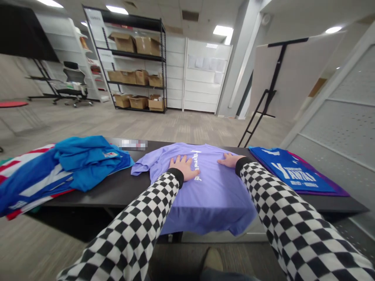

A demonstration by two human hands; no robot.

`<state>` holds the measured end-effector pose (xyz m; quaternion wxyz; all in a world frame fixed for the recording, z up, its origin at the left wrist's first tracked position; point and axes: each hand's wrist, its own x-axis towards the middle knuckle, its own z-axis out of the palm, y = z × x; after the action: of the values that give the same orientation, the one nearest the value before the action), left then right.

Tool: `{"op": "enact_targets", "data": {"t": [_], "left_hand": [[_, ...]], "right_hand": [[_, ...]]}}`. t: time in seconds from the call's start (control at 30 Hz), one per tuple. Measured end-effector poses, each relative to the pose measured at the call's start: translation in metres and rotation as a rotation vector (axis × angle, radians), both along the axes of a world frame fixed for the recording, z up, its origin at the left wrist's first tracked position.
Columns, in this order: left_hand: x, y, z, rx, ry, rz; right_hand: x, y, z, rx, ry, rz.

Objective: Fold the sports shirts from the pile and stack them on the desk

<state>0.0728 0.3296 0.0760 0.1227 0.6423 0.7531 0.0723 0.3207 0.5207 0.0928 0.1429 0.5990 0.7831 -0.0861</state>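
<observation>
Lavender T-shirt lies spread on a black table, white vertical print facing up. Its lower part hangs over the near table edge, and its upper part reaches close to the far edge. One short sleeve points out to the left across the tabletop.

Room: a strip of bare tabletop separates the shirt from a heaped blue garment on the left, which lies on a striped red, white and blue garment. A narrower gap separates it from a folded blue printed shirt on the right. Past the far edge, open floor runs back to metal shelving with cardboard boxes.

Grip: neither hand is clenched. The left hand lies flat and palm down on the shirt, fingers spread, its fingertips just beside the print. The right hand also lies flat and open on the shirt, near its upper right part, fingers pointing inward. The two hands sit well apart, with the print between them. Nothing is pinched or gathered; the shirt lies under both palms.
</observation>
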Motion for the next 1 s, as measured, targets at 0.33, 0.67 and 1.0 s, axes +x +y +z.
{"op": "enact_targets", "data": {"t": [0.33, 0.67, 1.0], "left_hand": [[0.007, -0.014, -0.016, 0.224, -0.041, -0.038], [-0.031, -0.028, 0.015, 0.465, -0.025, 0.12], [-0.201, -0.076, -0.007, 0.449, -0.421, 0.418]], "right_hand": [[-0.001, -0.007, -0.042, 0.3, 0.212, -0.033], [0.007, -0.004, -0.044, 0.306, 0.237, -0.04], [0.015, -0.002, -0.043, 0.303, 0.237, -0.009]]}}
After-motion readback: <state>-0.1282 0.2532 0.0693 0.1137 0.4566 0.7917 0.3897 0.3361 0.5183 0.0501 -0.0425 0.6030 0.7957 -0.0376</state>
